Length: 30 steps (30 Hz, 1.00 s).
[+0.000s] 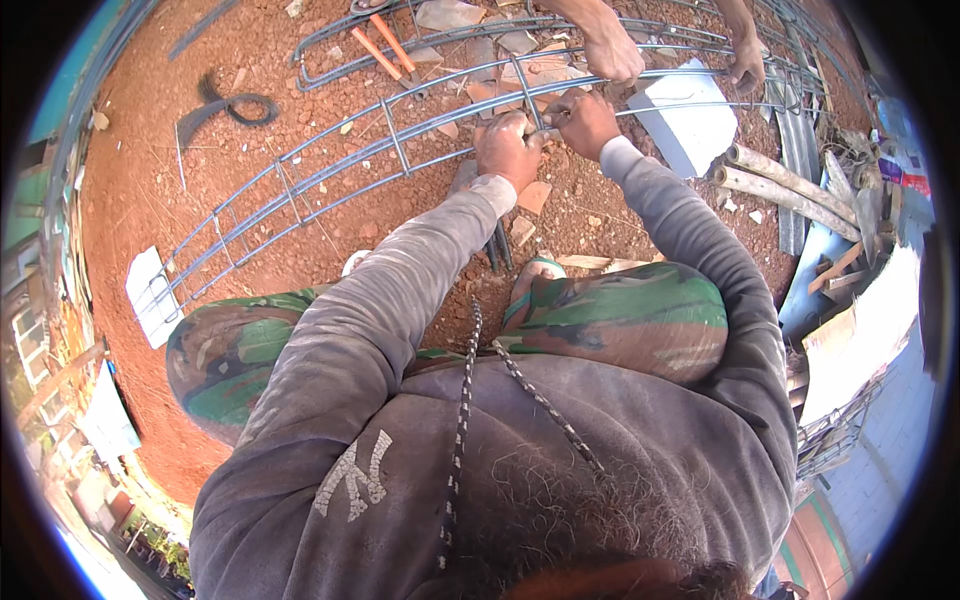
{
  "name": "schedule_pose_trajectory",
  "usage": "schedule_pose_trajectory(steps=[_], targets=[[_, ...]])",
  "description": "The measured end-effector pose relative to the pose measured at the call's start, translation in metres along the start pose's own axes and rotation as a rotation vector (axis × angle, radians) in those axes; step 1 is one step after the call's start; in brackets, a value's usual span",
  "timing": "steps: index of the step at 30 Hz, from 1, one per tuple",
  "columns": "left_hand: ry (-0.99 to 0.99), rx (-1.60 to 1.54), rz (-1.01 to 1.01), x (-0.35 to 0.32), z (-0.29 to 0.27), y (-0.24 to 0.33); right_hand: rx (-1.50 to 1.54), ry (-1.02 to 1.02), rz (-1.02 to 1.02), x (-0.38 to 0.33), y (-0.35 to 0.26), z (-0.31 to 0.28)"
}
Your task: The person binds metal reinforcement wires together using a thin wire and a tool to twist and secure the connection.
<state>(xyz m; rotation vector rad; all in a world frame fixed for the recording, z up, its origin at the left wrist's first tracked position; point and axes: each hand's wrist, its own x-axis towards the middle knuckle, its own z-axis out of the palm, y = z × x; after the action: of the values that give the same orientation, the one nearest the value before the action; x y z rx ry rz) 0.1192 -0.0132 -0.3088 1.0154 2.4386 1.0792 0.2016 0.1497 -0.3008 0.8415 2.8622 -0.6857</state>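
A long rebar cage [403, 137] of thin steel rods and stirrups runs across in front of me, from lower left to upper right. My left hand [508, 152] is closed at the near rod, beside a stirrup [526, 88]. Just right of that stirrup, my right hand [585, 120] is closed too, its fingertips close to the left hand's. What my fingers pinch there is too small to make out. Below the left hand, a pair of dark tool handles [499, 246] shows between my legs.
A co-worker's hands [612, 52] touch the cage's far side. A white block [690, 122] lies beneath the rods at right, and a white slab [153, 297] at the left end. Orange-handled cutters [385, 48], a coil of dark wire [250, 108] and bamboo poles [785, 200] lie around.
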Motion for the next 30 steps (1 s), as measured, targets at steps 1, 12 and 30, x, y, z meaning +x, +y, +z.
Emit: schedule_pose_trajectory(steps=[1, 12, 30], targets=[[-0.006, -0.042, -0.014, 0.001, -0.001, 0.002, 0.102, -0.044, 0.014, 0.000, 0.001, 0.001], [-0.134, -0.013, -0.131, 0.015, -0.007, 0.018, -0.002, 0.011, -0.132, -0.014, 0.013, 0.007], [0.005, -0.050, 0.089, -0.005, 0.010, -0.014, 1.586, -0.097, 0.647, -0.080, -0.020, 0.024]])
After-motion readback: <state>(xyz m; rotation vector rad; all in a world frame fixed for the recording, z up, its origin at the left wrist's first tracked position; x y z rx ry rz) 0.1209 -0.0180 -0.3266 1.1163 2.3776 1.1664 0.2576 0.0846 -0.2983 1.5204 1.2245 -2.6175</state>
